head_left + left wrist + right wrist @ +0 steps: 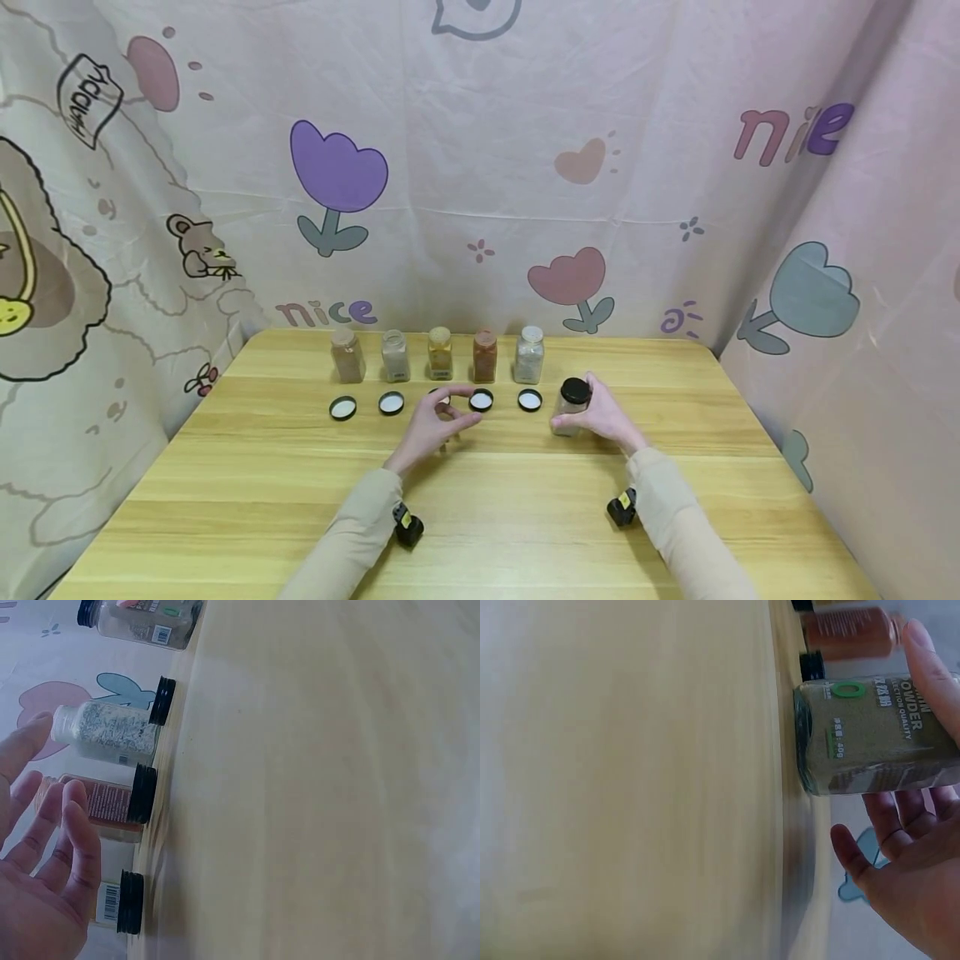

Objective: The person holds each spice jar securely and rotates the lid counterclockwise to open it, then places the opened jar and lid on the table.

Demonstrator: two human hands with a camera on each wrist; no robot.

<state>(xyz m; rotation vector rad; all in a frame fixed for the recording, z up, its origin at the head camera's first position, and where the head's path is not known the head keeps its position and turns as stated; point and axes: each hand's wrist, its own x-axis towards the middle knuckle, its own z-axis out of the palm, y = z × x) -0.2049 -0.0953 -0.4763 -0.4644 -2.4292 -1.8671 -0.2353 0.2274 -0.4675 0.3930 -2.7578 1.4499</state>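
My right hand [603,418] grips the side of a glass spice jar [862,742] of brownish-green powder, thumb on one side and fingers on the other. Its label shows the word "powder". A black lid [575,390] sits on this jar, which stands upright at the right end of the row. Over the table, my left hand [433,429] holds nothing; its thumb and fingers are apart and loosely bent. It partly hides one upturned lid, beside another upturned lid [481,402]. Behind it stand a lidless yellow jar [440,358] and a lidless red jar [484,360].
Three more lidless jars stand along the back: beige [348,360], whitish [395,360] and white-flecked [529,360]. In front of them lie upturned black lids [342,408], [391,403] and one more lid [529,401]. A printed curtain [465,192] hangs behind the wooden table [510,525].
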